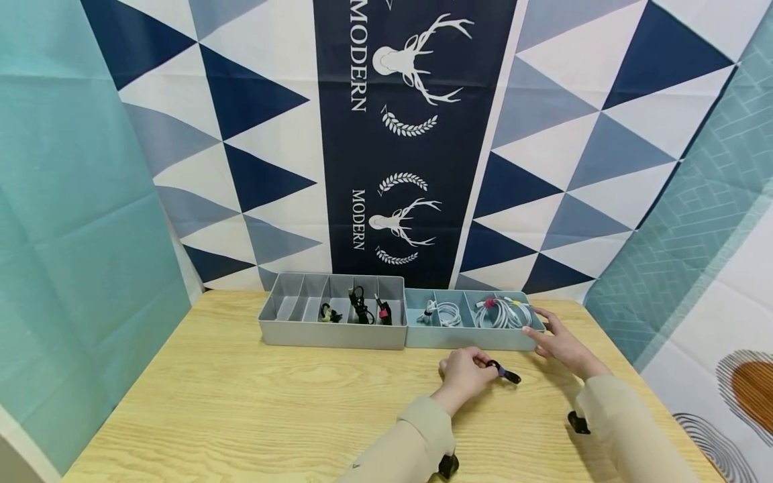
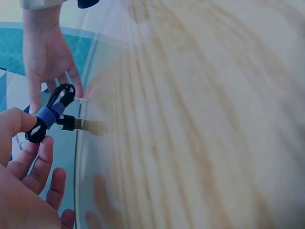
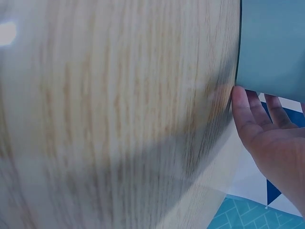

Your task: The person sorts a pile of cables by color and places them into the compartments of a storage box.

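My left hand [image 1: 466, 377] pinches a coiled black USB cable [image 1: 504, 372] above the table, in front of the light-blue box. In the left wrist view the cable [image 2: 53, 114] is bound by a blue strap [image 2: 49, 114], and its metal plug points away from the fingers. My right hand [image 1: 564, 345] touches the right end of the light-blue divided box [image 1: 471, 339], its fingers extended along that end in the right wrist view. White cables [image 1: 448, 314] lie coiled in that box, some with red or yellow ties [image 1: 510, 301].
A grey divided box [image 1: 332, 334] stands against the light-blue one's left side, with black cables [image 1: 360, 308] in several compartments. Both boxes sit at the back of the wooden table [image 1: 241, 409], before a patterned curtain [image 1: 266, 134].
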`<state>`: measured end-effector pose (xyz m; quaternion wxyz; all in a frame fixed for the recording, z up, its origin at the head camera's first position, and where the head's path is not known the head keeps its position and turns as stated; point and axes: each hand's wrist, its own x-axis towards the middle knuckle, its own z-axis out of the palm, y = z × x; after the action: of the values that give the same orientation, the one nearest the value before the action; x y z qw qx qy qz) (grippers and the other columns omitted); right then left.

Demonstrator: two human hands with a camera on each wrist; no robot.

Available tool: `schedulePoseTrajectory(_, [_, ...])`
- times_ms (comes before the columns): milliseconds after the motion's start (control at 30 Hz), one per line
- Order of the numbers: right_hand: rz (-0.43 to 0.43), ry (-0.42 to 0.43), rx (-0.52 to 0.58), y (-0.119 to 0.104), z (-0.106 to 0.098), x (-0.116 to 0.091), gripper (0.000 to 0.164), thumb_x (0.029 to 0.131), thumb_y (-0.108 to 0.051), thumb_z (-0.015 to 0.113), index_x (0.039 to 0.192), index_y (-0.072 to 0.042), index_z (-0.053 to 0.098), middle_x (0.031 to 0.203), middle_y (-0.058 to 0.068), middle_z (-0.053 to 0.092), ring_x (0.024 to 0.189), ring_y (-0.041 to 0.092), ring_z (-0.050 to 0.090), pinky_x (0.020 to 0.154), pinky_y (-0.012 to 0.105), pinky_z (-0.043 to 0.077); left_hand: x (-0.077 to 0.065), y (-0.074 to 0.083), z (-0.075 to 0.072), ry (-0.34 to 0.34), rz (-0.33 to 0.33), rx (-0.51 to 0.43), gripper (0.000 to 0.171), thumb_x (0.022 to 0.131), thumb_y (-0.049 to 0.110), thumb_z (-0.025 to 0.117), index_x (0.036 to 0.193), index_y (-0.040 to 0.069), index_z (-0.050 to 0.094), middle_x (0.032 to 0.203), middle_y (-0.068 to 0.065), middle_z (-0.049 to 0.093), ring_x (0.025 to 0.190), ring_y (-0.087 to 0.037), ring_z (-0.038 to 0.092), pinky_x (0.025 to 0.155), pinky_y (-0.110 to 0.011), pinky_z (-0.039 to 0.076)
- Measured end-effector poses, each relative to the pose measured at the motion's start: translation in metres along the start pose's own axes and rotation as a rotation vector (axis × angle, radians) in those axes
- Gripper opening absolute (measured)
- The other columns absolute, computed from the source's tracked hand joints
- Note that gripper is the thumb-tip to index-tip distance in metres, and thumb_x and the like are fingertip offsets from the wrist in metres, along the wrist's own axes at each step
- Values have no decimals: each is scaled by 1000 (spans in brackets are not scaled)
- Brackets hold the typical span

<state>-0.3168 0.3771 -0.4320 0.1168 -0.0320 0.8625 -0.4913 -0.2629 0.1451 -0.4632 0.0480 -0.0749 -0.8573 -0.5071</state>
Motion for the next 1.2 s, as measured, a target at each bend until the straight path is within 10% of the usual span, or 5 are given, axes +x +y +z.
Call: schedulePoseTrajectory(1200, [-1,2,9,3,2,-3,84,97,-41,48,151,-12,-9,147,37,0,127,49,33,99,56,37,-9,24,-63,-63,211,-192,7,83,16,70,83,17,63,78,13,56,76,-3,50,74,-18,44])
